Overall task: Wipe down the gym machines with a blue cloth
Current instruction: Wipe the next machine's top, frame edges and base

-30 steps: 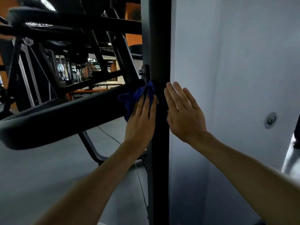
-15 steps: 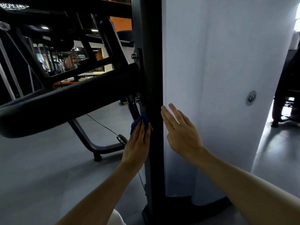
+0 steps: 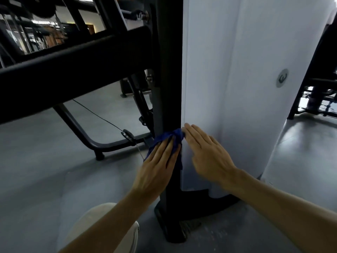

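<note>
A black upright post (image 3: 167, 70) of the gym machine runs down the middle of the view to a dark base on the floor. My left hand (image 3: 156, 167) presses a blue cloth (image 3: 168, 137) flat against the post's lower part, fingers straight over it. Most of the cloth is hidden under the palm. My right hand (image 3: 207, 154) lies flat with fingers apart on the white shroud (image 3: 228, 88) just right of the post, its fingertips touching the cloth's edge.
A thick black padded arm (image 3: 73, 66) crosses the upper left. A curved black floor frame (image 3: 102, 143) and a thin cable (image 3: 98, 115) sit left of the post. More dark equipment (image 3: 317, 92) stands at the right edge. My knee in pale trousers (image 3: 102, 227) shows at the bottom.
Both hands have slid down the post from near the padded arm's level to near the base. The cloth moved down with my left hand. My view has tilted downward.
</note>
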The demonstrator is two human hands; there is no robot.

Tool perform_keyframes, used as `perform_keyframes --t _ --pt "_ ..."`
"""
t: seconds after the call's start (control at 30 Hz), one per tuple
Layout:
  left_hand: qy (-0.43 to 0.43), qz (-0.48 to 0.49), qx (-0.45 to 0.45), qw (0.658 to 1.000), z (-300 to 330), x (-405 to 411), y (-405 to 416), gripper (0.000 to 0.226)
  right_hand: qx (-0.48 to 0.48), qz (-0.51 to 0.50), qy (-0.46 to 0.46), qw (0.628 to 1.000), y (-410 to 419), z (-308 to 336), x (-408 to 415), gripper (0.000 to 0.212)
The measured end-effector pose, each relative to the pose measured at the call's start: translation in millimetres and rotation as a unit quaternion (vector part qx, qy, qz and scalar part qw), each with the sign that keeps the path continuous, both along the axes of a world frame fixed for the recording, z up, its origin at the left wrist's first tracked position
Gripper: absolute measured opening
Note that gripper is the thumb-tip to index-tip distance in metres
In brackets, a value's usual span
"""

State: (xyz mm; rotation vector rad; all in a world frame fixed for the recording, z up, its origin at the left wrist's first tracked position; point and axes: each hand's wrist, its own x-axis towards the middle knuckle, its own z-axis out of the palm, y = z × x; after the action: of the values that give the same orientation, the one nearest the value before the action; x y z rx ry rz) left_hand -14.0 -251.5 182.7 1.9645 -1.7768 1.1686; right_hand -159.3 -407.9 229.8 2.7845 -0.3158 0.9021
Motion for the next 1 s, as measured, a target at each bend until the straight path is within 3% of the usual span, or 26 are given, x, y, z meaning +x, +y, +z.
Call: perform_keyframes --t 0.13,0.33,0.5,0.7,0.87,1.0 --pt "-0.002 -0.008 -0.018 1.000 8 -10 -15 0.070 0.037 0.031 -0.013 0.999 -9 2 0 0.085" --pt "-0.010 0.022 -0.027 0.999 39 -2 -41 0.049 0.031 0.061 -0.045 0.997 -26 34 5 0.055" --pt "0.034 0.034 0.004 0.999 89 -15 -35 0.061 0.099 0.072 -0.037 0.992 -18 99 1 0.045" --pt "0.030 0.026 0.014 0.999 212 -24 -17 0.072 0.134 0.071 -0.033 0.988 -4 221 -1 0.047" --pt "0.029 0.010 0.020 0.999 341 -33 4 0.074 0.161 0.071 -0.056 0.983 18 342 -5 0.034" --pt "0.008 -0.007 0.076 0.997 431 -44 26 0.092 0.199 0.053 -0.096 0.974 40 433 -23 0.023"
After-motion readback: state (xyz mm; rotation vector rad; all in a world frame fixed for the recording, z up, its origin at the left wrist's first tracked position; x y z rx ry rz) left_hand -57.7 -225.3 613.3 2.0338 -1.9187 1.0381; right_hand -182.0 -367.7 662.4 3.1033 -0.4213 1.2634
